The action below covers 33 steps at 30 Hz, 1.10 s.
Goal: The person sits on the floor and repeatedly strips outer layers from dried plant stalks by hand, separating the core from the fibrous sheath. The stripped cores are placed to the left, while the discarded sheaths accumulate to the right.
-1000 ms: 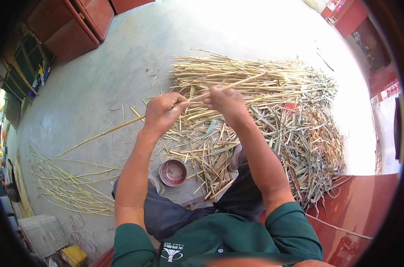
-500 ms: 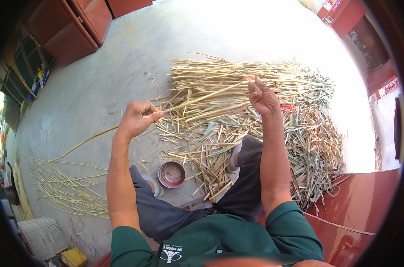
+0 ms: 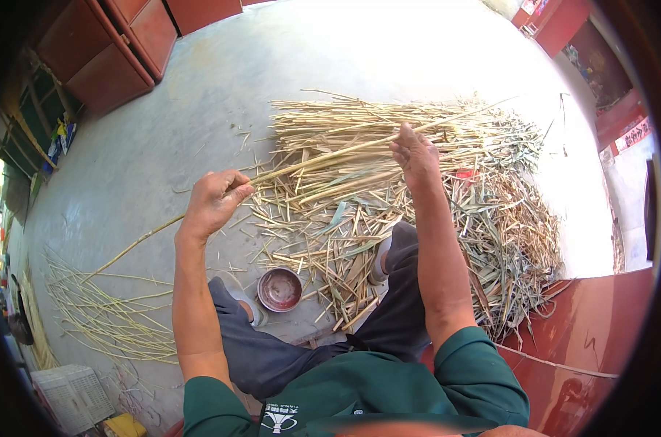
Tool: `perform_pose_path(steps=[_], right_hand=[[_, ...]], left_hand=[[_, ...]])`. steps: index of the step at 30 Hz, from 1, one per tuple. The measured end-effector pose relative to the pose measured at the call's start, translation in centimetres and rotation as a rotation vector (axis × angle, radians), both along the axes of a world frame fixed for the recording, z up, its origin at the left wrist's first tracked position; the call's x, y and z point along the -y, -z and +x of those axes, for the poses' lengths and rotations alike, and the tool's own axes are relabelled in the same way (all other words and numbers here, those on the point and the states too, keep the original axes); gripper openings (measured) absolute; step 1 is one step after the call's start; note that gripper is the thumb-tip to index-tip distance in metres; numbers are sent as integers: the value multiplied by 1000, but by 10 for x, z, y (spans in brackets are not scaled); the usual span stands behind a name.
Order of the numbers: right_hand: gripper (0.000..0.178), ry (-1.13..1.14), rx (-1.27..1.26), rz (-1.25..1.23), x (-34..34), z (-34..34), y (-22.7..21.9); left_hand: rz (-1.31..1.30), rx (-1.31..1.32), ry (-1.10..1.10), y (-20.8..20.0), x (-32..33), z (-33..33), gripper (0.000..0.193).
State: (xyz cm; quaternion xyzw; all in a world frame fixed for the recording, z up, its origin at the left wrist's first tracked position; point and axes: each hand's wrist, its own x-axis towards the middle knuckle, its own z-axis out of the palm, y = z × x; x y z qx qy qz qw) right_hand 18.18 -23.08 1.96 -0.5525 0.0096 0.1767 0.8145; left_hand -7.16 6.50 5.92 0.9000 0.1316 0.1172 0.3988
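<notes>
Long stalk (image 3: 301,167) slants across in front of the straw pile (image 3: 309,120), left hand (image 3: 218,200) pinching it, right hand (image 3: 416,156) apparently pinching farther along; probably light, springy, crackable if bent sharply, best held at two well-spaced spots.

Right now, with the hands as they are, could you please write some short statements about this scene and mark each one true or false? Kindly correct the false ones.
1. The left hand holds a long stalk. True.
2. The right hand is inside the bowl. False: it is at the long stalk, away from the bowl.
3. The bowl stands on the floor. True.
4. The big pile of stalks lies to the left of the left hand. False: it lies to the right of it.
5. The shirt is red. False: it is dark green.
</notes>
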Motion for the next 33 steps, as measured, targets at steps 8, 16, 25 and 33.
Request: perform_pose_path(steps=[8,16,25,33], right_hand=[[34,-304,-7,-135,-62,-74,7],[30,-489,25,-1,-66,-71,10],[24,-223,15,159,-23,-9,1],[29,-504,-83,218,-64,-74,15]], left_hand=[[454,403,70,30,69,45,19],[-57,33,-14,26,49,40,29],[-376,-236,29,-2,-19,-3,26],[97,202,141,18,34,32,13]])
